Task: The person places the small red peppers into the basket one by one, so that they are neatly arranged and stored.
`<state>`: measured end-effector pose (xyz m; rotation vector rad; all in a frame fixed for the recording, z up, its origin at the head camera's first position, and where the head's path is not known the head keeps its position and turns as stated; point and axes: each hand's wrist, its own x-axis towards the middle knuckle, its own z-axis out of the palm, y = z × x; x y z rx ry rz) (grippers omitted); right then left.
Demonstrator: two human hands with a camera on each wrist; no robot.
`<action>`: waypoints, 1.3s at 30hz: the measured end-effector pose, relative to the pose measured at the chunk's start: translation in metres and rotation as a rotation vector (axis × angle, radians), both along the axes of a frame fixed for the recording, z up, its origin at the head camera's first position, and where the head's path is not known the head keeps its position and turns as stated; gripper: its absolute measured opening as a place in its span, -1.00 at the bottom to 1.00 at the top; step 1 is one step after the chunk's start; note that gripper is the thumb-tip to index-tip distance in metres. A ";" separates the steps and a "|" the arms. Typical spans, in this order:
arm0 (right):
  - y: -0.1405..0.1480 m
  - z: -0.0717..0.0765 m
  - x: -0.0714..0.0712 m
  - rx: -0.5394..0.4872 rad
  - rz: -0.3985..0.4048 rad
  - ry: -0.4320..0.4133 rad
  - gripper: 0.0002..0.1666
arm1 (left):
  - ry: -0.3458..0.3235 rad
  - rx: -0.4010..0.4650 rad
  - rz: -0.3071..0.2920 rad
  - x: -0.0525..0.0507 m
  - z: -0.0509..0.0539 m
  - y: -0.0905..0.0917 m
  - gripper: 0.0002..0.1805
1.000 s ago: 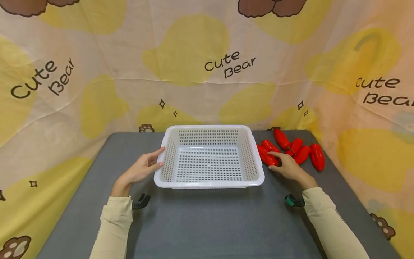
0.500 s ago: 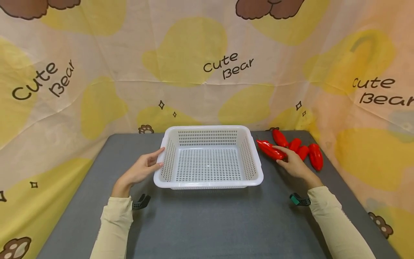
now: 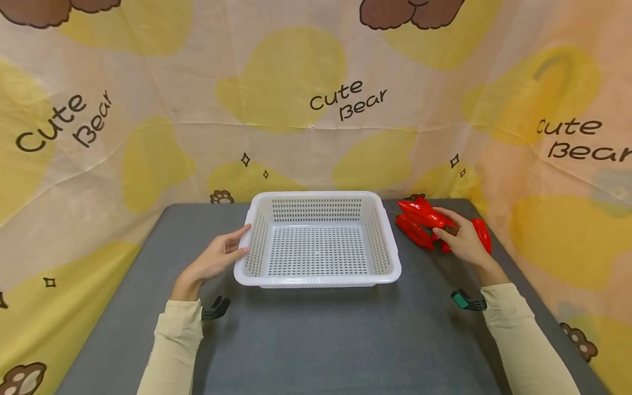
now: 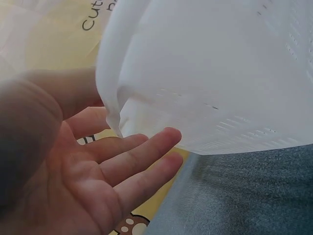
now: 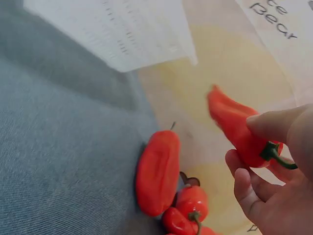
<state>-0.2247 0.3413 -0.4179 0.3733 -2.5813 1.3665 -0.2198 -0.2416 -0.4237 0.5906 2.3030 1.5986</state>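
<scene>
A white perforated plastic basket stands at the middle of the table. My left hand holds its left rim between thumb and index finger; in the left wrist view the other fingers extend loosely below the rim. My right hand pinches a red pepper above the table, right of the basket. The right wrist view shows this pepper's green stem beside the palm. Beneath it lies another red pepper, and more are partly hidden behind the hand.
One red pepper lies near the table's right edge. The grey table meets a hanging cloth with yellow patches and lettering at the back and sides. Dark bands sit at both wrists.
My right hand has drawn a red pepper rightward and lifted a pepper off the table; a second pepper remains near the basket. The left hand and basket have hardly moved.
</scene>
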 end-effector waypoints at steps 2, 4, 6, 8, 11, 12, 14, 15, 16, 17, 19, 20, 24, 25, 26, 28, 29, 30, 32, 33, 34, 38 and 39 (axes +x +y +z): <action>0.001 0.002 0.001 -0.029 -0.018 -0.021 -0.38 | -0.005 0.002 -0.003 0.001 0.001 -0.001 -0.24; 0.002 0.005 0.002 -0.054 -0.029 -0.050 -0.38 | -0.008 0.004 -0.006 0.001 0.001 -0.001 -0.24; 0.003 0.008 0.003 -0.086 -0.031 -0.084 -0.41 | -0.009 0.008 -0.007 0.002 0.002 -0.001 -0.24; 0.003 0.013 0.004 -0.114 -0.030 -0.114 -0.43 | -0.009 0.012 -0.009 0.001 0.002 -0.002 -0.24; 0.003 0.019 0.004 -0.150 -0.023 -0.130 -0.45 | -0.008 0.015 -0.009 0.000 0.002 -0.002 -0.24; 0.003 0.020 0.004 -0.179 -0.018 -0.126 -0.45 | -0.008 0.013 -0.010 0.000 0.002 -0.002 -0.24; 0.004 0.022 0.003 -0.234 -0.014 -0.101 -0.47 | -0.005 0.017 -0.013 -0.001 0.002 -0.001 -0.24; 0.004 0.022 0.002 -0.270 -0.014 -0.091 -0.49 | -0.004 0.019 -0.015 -0.001 0.002 0.000 -0.24; 0.004 0.021 0.001 -0.320 -0.008 -0.080 -0.50 | -0.003 0.021 -0.018 -0.001 0.002 0.001 -0.24; 0.005 0.021 0.001 -0.371 -0.001 -0.070 -0.51 | -0.004 0.024 -0.019 -0.002 0.003 0.002 -0.24; 0.004 0.021 0.000 -0.447 0.003 -0.056 -0.52 | -0.006 0.029 -0.019 -0.002 0.003 0.003 -0.24; 0.004 0.020 0.000 -0.483 0.007 -0.054 -0.51 | -0.009 0.029 -0.017 -0.002 0.003 0.003 -0.24; 0.000 0.020 0.000 -0.575 0.013 -0.047 -0.55 | -0.018 0.020 -0.005 -0.001 0.002 0.002 -0.24; -0.001 0.020 0.000 -0.614 0.032 -0.047 -0.57 | -0.018 0.017 -0.002 0.000 0.002 0.001 -0.24; -0.002 0.020 0.000 -0.655 0.052 -0.050 -0.58 | -0.017 0.012 0.000 0.000 0.002 0.001 -0.24; -0.003 0.019 0.000 -0.746 0.115 -0.065 -0.60 | -0.016 0.007 0.003 0.001 0.001 0.000 -0.24; -0.004 0.019 0.000 -0.779 0.146 -0.075 -0.61 | -0.016 0.006 0.004 0.001 0.001 0.000 -0.24; -0.004 0.019 0.000 -0.812 0.175 -0.089 -0.61 | -0.017 0.005 0.005 0.001 0.001 0.000 -0.24; -0.005 0.018 0.001 -0.864 0.206 -0.113 -0.61 | -0.021 0.007 0.006 0.002 0.000 0.000 -0.24; -0.006 0.018 0.002 -0.879 0.206 -0.125 -0.60 | -0.023 0.008 0.006 0.002 0.000 0.000 -0.24; -0.007 0.019 0.002 -0.888 0.197 -0.136 -0.60 | -0.022 0.008 0.006 0.002 0.000 0.000 -0.24; -0.013 0.024 0.004 -0.956 0.097 -0.189 -0.57 | -0.013 -0.002 0.016 0.002 0.001 0.001 -0.25; -0.015 0.026 0.004 -0.968 0.073 -0.200 -0.56 | -0.011 -0.007 0.020 0.002 0.001 0.001 -0.25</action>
